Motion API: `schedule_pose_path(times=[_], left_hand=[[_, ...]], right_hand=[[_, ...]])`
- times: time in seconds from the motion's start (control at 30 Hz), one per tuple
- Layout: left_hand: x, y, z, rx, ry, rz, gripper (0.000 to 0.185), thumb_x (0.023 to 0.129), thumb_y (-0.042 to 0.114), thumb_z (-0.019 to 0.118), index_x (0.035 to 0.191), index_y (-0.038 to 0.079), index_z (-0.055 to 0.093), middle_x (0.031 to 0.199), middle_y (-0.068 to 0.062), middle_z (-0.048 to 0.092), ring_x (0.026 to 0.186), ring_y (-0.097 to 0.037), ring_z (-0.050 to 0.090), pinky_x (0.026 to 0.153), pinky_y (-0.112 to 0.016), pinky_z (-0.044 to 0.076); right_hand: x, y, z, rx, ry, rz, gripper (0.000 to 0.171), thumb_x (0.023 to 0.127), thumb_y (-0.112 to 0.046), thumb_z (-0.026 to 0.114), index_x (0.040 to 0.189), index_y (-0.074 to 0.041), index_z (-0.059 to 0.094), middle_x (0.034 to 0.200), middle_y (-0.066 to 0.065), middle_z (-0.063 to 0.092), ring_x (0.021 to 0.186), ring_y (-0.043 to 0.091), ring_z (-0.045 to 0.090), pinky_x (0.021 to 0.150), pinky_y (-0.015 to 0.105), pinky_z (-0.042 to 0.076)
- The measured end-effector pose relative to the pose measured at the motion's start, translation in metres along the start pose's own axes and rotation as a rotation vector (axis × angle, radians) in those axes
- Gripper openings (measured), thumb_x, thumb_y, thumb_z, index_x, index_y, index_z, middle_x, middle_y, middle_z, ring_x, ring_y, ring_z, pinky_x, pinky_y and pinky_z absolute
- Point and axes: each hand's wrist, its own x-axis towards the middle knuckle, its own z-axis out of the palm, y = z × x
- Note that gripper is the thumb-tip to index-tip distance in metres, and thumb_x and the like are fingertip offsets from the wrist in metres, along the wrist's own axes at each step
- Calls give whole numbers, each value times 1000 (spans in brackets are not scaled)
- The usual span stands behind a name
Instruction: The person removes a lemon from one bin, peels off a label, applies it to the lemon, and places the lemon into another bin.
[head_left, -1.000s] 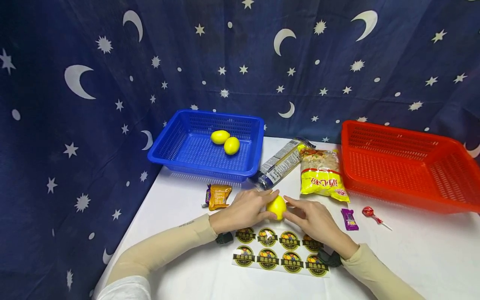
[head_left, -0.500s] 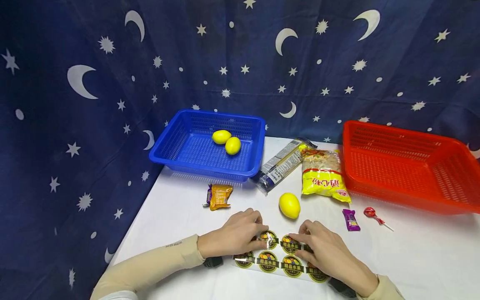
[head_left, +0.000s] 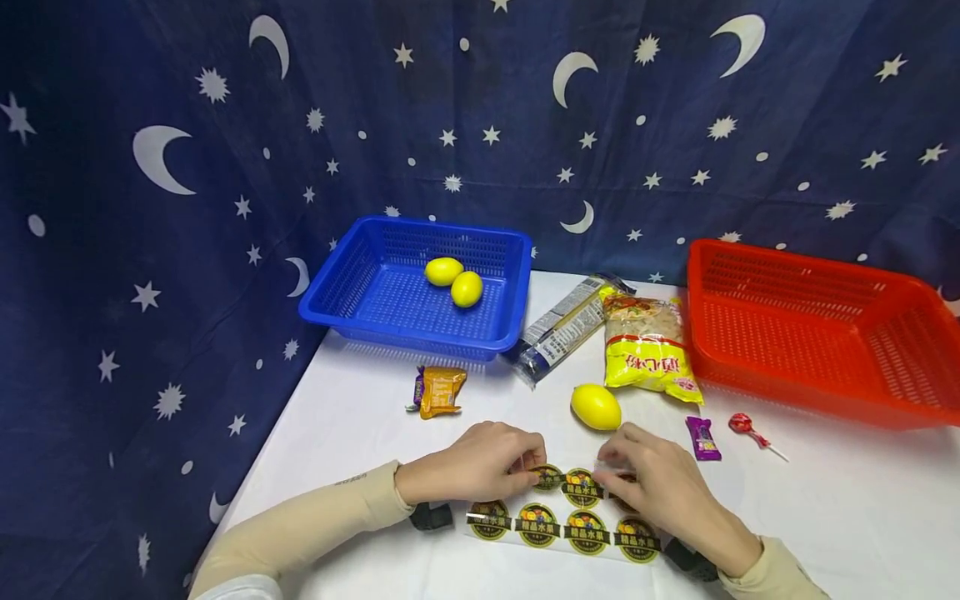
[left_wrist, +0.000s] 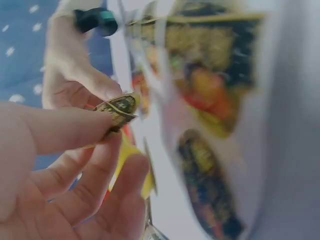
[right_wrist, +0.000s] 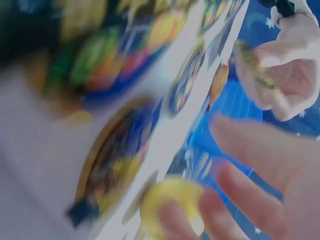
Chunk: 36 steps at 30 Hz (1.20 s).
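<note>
In the head view my left hand (head_left: 483,467) is at the upper left of a sheet of round fruit stickers (head_left: 555,550), pinching a black-and-gold sticker (left_wrist: 120,111) between thumb and fingers. The left wrist view shows that sticker tilted at the fingertips. My right hand (head_left: 663,487) hovers over the sheet's upper right part. Its blurred fingers (right_wrist: 245,187) are spread in the right wrist view, with nothing seen between them. Just beyond the right hand, a yellow lemon (head_left: 596,407) lies on the white table.
A blue basket (head_left: 405,337) with two lemons (head_left: 467,289) stands at the back left, a red basket (head_left: 795,387) at the right. Between them lie a long dark packet (head_left: 566,329) and a yellow food bag (head_left: 648,350). Orange (head_left: 441,392) and purple (head_left: 702,438) wrapped snacks and a lollipop (head_left: 741,423) lie nearer.
Both hands have let go of the lemon and come back to the sticker sheet. The lemon has shifted right. My left hand now has a sticker lifted at its fingertips.
</note>
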Motion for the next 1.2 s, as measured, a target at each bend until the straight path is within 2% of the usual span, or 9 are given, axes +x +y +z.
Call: schedule_pose_path(times=[0.07, 0.13, 0.23, 0.3, 0.4, 0.57, 0.73, 0.97, 1.2], left_hand=[[4, -1, -8, -130, 10, -37, 8, 93, 24, 74, 94, 23, 66, 79, 14, 65, 69, 5, 54, 67, -15, 44], [9, -2, -15, -254, 40, -73, 7, 94, 22, 73, 97, 20, 68, 82, 10, 68, 71, 4, 57, 69, -16, 48], [20, -6, -20, -377, 95, -115, 7, 95, 21, 72, 100, 17, 69, 86, 5, 70, 75, 2, 59, 71, -17, 50], [27, -9, -21, -415, 122, -132, 9, 95, 20, 72, 102, 15, 69, 89, 2, 69, 76, 0, 59, 72, -18, 50], [36, -13, -19, -447, 138, -161, 11, 94, 20, 71, 103, 14, 70, 92, 1, 69, 77, -2, 59, 72, -19, 50], [52, -15, -14, -476, 166, -221, 11, 95, 21, 71, 103, 14, 71, 93, 0, 71, 71, -5, 58, 66, -19, 48], [72, -13, -13, -464, 189, -225, 10, 97, 23, 70, 102, 14, 74, 89, 1, 72, 66, -4, 56, 62, -19, 46], [90, -15, -8, -386, 191, -238, 14, 97, 24, 71, 107, 16, 76, 86, 0, 74, 62, -1, 57, 59, -17, 45], [91, -13, -2, -465, 266, -312, 16, 92, 24, 77, 103, 15, 70, 88, -2, 77, 57, -4, 60, 53, -21, 47]], right_hand=[[7, 7, -3, 13, 75, 12, 36, 74, -24, 92, 106, -21, 75, 96, -6, 65, 67, 0, 52, 56, 19, 38], [14, 15, -7, 13, 89, 13, 55, 76, -21, 91, 126, -18, 70, 113, 3, 66, 66, 3, 49, 59, 21, 39], [24, 25, -10, 18, 3, 6, 73, 82, -16, 85, 148, -20, 55, 137, 15, 59, 76, 9, 55, 73, 34, 49], [29, 29, -11, 37, -58, -5, 73, 85, -13, 82, 151, -19, 52, 141, 19, 57, 93, 21, 63, 85, 47, 52], [34, 32, -9, 70, -83, -11, 67, 85, -12, 82, 147, -15, 57, 137, 17, 61, 108, 31, 65, 94, 56, 51], [42, 30, -2, 153, -8, 3, 64, 73, -17, 93, 131, -7, 67, 130, 14, 66, 75, 8, 69, 75, 33, 55], [47, 28, 5, 209, 22, 33, 64, 68, -24, 96, 121, -8, 64, 109, 7, 71, 65, 1, 61, 61, 21, 50], [50, 26, 9, 197, -5, 86, 65, 66, -32, 98, 116, -13, 61, 89, -2, 62, 65, 8, 59, 60, 22, 45], [51, 25, 11, 219, -7, 118, 69, 64, -32, 98, 117, -10, 60, 82, -1, 62, 60, 1, 56, 59, 22, 43]])
